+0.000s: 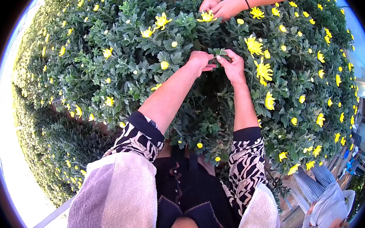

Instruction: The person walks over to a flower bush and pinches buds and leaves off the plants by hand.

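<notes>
My left hand and my right hand meet among the chrysanthemum plants, near the upper middle of the head view. Between them is a green leafy chrysanthemum shoot. Thumb and fingers of my right hand pinch it from the right. The left fingers close on it from the other side, their tips partly hidden by leaves. A yellow bud stands left of my left hand. Open yellow flowers rise to the right of my right hand.
Across the plants, another person's hands work among the leaves, with a dark band on one wrist. A second person in a light top is at the lower right. Dense foliage spreads on both sides, and a dark gap opens below my hands.
</notes>
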{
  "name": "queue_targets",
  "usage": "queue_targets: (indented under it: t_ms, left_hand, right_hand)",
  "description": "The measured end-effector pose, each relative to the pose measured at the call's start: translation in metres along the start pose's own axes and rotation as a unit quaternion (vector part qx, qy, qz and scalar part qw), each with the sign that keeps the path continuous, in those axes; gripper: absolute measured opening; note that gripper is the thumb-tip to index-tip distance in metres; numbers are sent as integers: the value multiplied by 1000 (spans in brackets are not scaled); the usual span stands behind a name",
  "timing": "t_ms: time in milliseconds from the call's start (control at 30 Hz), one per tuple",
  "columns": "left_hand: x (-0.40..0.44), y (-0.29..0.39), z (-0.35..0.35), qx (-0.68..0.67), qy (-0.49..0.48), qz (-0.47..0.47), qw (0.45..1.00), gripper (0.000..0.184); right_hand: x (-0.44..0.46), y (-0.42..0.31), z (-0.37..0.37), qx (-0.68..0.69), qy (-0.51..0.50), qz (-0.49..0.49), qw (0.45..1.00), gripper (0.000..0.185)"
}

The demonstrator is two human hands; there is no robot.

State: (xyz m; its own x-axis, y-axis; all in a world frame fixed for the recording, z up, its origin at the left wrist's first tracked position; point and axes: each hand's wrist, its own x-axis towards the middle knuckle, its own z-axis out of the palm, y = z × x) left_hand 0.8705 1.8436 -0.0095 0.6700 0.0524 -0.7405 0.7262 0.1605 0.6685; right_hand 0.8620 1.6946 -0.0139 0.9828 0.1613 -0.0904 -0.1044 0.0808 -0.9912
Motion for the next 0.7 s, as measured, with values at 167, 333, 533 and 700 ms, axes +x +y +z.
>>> queue_targets:
  t_ms: [167,333,533,700]
  left_hand:
    - [62,-31,-19,528,28,76,845,32]
    - [33,-24,-26,345,119,231,902,26]
    - [16,17,-16,66,36,273,959,22]
    - [6,26,-11,-64,29,218,973,25]
  right_hand:
    - [3,3,-4,-6,24,0,1000,12]
    - [27,-6,-24,109,151,73,980,47]
    - [108,14,-35,-74,268,77,957,58]
    - [137,39,-30,-102,206,61,971,28]
